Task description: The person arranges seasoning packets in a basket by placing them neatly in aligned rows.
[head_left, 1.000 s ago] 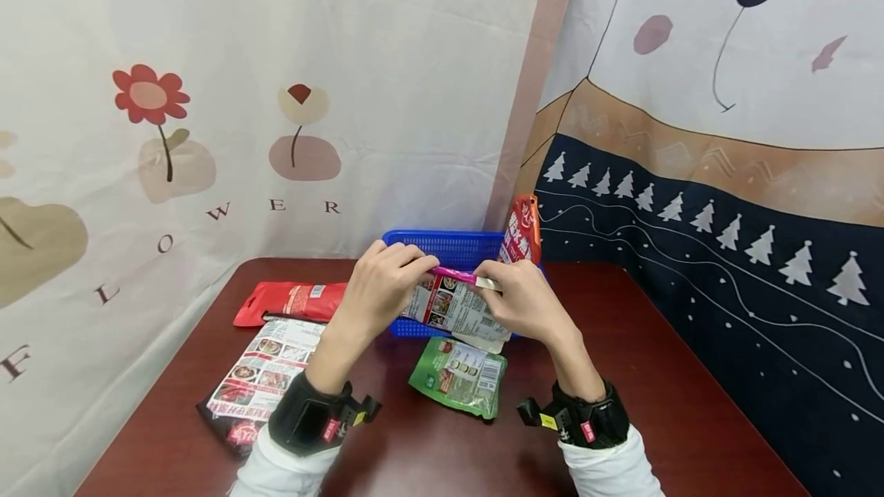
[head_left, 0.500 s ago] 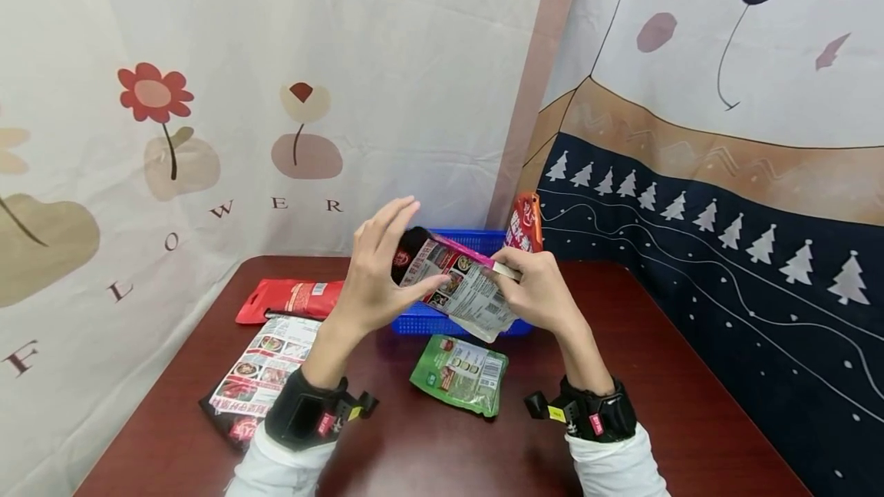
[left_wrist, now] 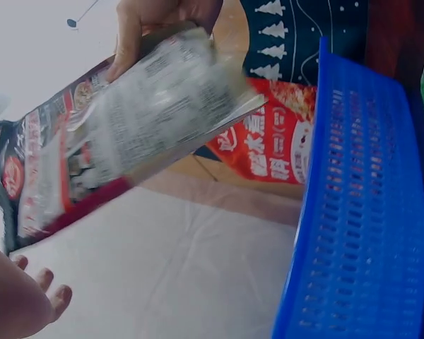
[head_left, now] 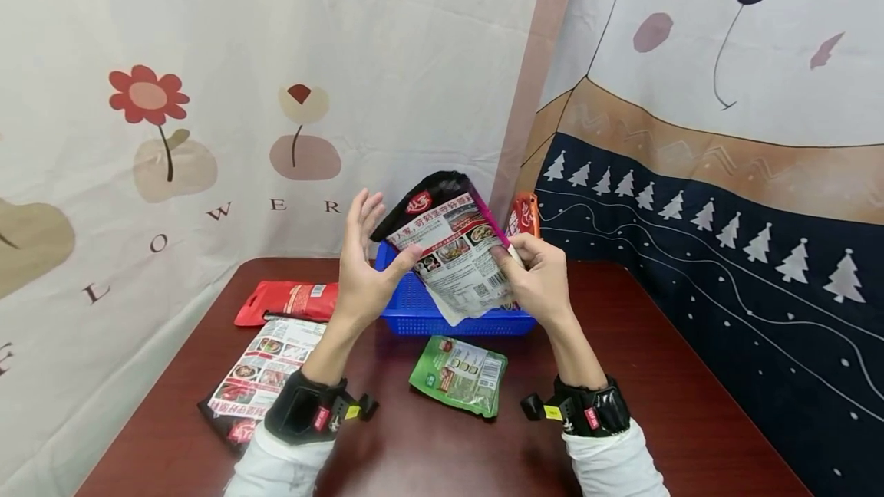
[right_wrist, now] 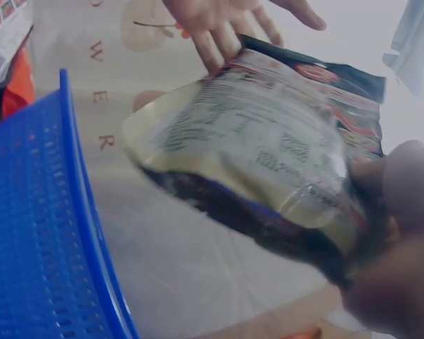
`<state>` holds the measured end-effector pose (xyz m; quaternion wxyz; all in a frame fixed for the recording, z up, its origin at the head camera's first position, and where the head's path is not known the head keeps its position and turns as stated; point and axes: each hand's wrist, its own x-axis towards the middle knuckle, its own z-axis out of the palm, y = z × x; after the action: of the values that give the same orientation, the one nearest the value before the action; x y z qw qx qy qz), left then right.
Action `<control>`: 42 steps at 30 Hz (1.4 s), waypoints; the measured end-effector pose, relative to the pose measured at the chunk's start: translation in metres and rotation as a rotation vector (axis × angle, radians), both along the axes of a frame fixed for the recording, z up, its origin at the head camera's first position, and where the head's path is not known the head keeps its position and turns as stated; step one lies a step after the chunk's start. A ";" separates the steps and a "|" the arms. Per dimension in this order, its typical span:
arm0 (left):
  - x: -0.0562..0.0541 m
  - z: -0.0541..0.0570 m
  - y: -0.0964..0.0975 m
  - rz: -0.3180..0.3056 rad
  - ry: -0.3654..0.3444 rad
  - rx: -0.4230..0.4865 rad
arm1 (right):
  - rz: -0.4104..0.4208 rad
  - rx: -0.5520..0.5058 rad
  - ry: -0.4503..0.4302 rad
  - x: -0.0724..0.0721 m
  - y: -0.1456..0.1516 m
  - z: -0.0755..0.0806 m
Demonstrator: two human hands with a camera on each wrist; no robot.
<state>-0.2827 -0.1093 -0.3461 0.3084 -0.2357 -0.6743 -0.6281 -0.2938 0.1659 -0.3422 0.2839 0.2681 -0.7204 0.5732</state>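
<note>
Green packet (head_left: pixel 459 376) nearest; right hand (head_left: pixel 542 280) pinching the bag (head_left: pixel 452 251) by its edge, left hand (head_left: pixel 366 278) beside it, fingers spread, bag above the blue basket's (head_left: pixel 431 322) rim, red packet (head_left: pixel 522 215) poking from its right end!

- A blurred bare right hand (right_wrist: pixel 410 272), near on the right, grips the edge of a glossy black, white and cream printed plastic pouch (right_wrist: pixel 254 152), held tilted.
- A bare left hand (right_wrist: pixel 222 21), fingers spread, lies at the pouch's far edge; whether it touches is unclear.
- A blue perforated plastic basket (right_wrist: pixel 35 226) stands left, apart from the pouch.
- Beyond hangs a pale fabric backdrop (right_wrist: pixel 198 282) with dark letters.
</note>
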 end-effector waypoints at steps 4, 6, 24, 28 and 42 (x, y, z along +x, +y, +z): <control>-0.001 -0.004 0.007 -0.119 -0.079 0.108 | -0.008 -0.141 -0.026 0.000 -0.008 -0.002; 0.000 -0.006 0.012 -0.167 -0.119 0.133 | -0.017 -0.202 -0.044 0.001 -0.011 -0.003; 0.007 -0.027 0.044 -0.322 -0.293 0.015 | 0.052 -0.557 -0.144 0.005 -0.034 -0.007; 0.008 -0.027 0.046 -0.288 -0.278 -0.001 | 0.048 -0.559 -0.156 0.008 -0.036 -0.008; 0.009 -0.022 0.047 -0.236 -0.222 0.002 | 0.046 -0.515 -0.172 0.010 -0.034 -0.009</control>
<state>-0.2733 -0.0626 -0.3679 0.1564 -0.2419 -0.6714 -0.6828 -0.2840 0.1316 -0.3513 0.2674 0.1539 -0.5660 0.7645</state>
